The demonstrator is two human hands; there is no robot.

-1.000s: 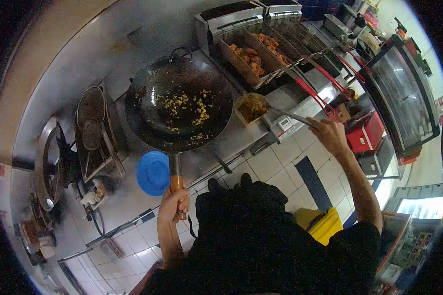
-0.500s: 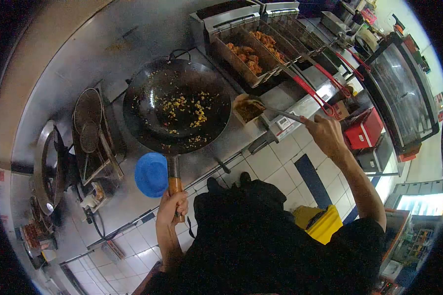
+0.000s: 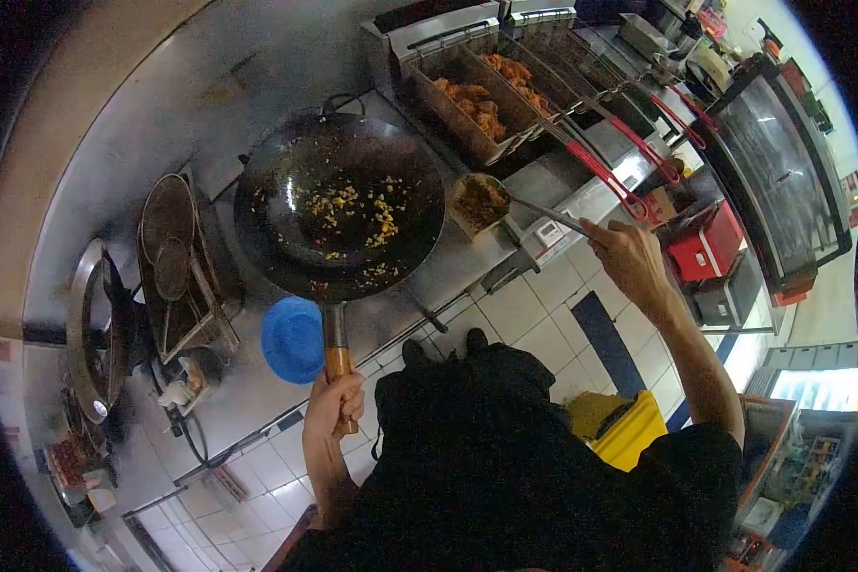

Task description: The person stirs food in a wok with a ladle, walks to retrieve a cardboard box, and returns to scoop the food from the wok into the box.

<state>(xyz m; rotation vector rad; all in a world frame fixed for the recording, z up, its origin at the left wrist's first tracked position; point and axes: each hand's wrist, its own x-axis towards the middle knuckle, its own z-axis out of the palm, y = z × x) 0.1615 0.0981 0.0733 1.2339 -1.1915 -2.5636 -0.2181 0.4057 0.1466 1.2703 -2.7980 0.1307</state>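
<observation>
My left hand (image 3: 335, 404) is wrapped round the wooden handle of a large dark wok (image 3: 296, 253), which rests on the stove. Small yellow and reddish bits of food (image 3: 383, 217) lie scattered in the wok. To the right, my right hand (image 3: 627, 255) is closed on the end of a long metal ladle (image 3: 549, 217). The ladle's bowl is at a small container (image 3: 466, 226) beside the wok, and greenish-brown contents show there. Just below the wok, close to my left hand, stands a blue plastic bowl (image 3: 293, 340).
Fryer baskets (image 3: 494, 148) with fried pieces and red handles stand at the upper right. Strainers (image 3: 170, 229) lie over a rectangular pan on the left, beside another wok (image 3: 91, 329). A yellow bin (image 3: 633, 435) and a red box (image 3: 707, 246) are to the right.
The ladle's bowl has shifted slightly at the small container and shows more of the greenish-brown contents. My left hand and the wok stay about where they were.
</observation>
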